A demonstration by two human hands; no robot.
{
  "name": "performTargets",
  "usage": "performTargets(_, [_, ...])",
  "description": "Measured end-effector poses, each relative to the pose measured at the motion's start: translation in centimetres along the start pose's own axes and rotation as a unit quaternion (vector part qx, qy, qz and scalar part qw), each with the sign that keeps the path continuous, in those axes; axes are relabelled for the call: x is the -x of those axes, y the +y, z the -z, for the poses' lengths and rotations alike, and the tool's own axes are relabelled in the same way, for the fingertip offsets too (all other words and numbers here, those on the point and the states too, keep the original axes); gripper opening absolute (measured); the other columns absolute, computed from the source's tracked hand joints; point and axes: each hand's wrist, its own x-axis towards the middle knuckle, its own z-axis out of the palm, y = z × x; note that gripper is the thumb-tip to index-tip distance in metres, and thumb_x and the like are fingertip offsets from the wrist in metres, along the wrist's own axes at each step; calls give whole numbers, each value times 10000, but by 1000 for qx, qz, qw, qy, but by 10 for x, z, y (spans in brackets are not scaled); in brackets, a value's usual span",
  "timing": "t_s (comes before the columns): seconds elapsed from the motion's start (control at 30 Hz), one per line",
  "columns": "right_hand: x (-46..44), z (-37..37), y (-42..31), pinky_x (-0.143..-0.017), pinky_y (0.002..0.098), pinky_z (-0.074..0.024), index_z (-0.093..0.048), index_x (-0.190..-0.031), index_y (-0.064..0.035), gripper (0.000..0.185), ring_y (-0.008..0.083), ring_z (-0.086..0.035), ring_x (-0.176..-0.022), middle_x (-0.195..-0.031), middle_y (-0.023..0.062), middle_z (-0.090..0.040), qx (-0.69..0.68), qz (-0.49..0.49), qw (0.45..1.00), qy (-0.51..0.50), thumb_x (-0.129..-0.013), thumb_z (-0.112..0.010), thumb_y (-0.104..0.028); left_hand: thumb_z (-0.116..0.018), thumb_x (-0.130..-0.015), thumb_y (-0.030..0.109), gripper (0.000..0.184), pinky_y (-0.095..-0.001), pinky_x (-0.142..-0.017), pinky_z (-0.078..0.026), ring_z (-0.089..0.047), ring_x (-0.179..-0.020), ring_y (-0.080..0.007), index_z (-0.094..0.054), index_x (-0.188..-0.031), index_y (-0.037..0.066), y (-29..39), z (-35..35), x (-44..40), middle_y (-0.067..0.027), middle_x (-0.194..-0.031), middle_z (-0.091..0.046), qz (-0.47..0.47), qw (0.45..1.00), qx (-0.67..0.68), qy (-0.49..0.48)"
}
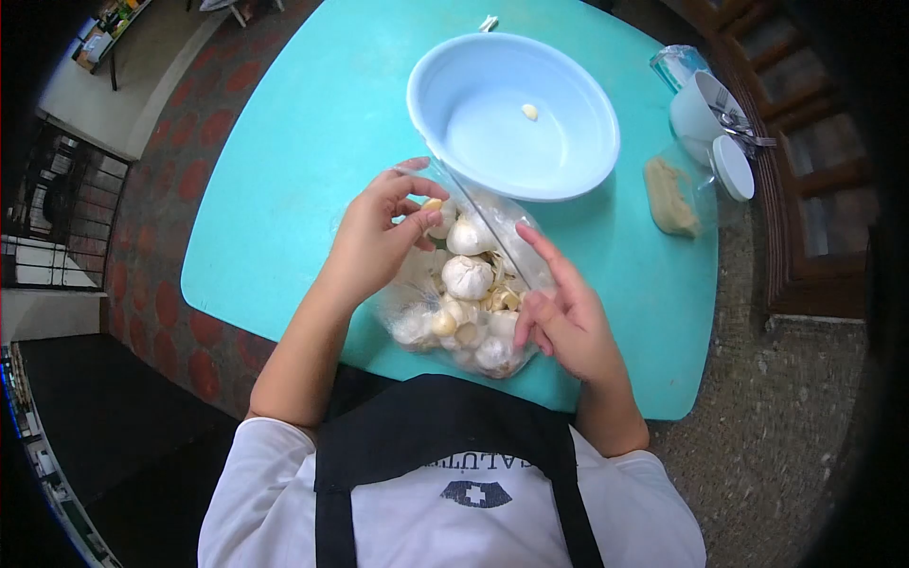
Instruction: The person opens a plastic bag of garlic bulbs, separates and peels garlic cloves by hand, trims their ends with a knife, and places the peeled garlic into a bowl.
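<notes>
1. The left hand (381, 230) is partly curled, thumb and fingertips pinching a yellowish clove (433, 204) at the bag's mouth.
2. The right hand (566, 317) grips the side of the clear plastic bag (512, 223), index finger extended.
3. Garlic bulbs (467, 277) fill the bag, on the table (284, 180) just beside the blue basin (573, 133).

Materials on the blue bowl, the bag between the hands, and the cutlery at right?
Bowl: probably plastic, smooth with a soft sheen; even pale blue and a rounded rim.
Bag: thin clear plastic film, glossy; garlic shows through and its creases catch light.
Cutlery: likely metal, shiny; grey with bright highlights, exact metal unclear.
</notes>
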Motion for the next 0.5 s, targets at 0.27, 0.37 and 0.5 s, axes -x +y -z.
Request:
performTargets(0.27, [-5, 7, 1, -589, 208, -433, -329, -1409, -69, 539, 62, -558, -635, -908, 62, -599, 102, 29, 993, 56, -912, -532, -121, -515, -791, -49, 317, -229, -558, -459, -572, -728, -73, -599, -1088, 23, 5, 17, 16, -101, -1331, -464, 1, 985, -171, -22])
performTargets(0.37, [-2, 12, -1, -569, 198, -419, -323, -1414, -71, 543, 55, -543, -612, -812, 55, -608, 117, 50, 992, -7, -916, -528, -143, -468, -691, -77, 516, -254, -557, -443, -579, -678, -108, -596, -1169, 73, 28, 24, 41, -109, -1336, -477, -19, 965, -257, -39])
performTargets(0.5, [3, 19, -1, -458, 174, -361, -329, -1399, -36, 542, 42, -455, -477, -665, 76, -606, -6, 20, 988, -152, -949, -476, -301, -454, -610, -79, 630, -285, -559, -440, -595, -657, -191, -612, -1187, 117, 45, 40, 73, -113, -1319, -503, -31, 908, -373, -187])
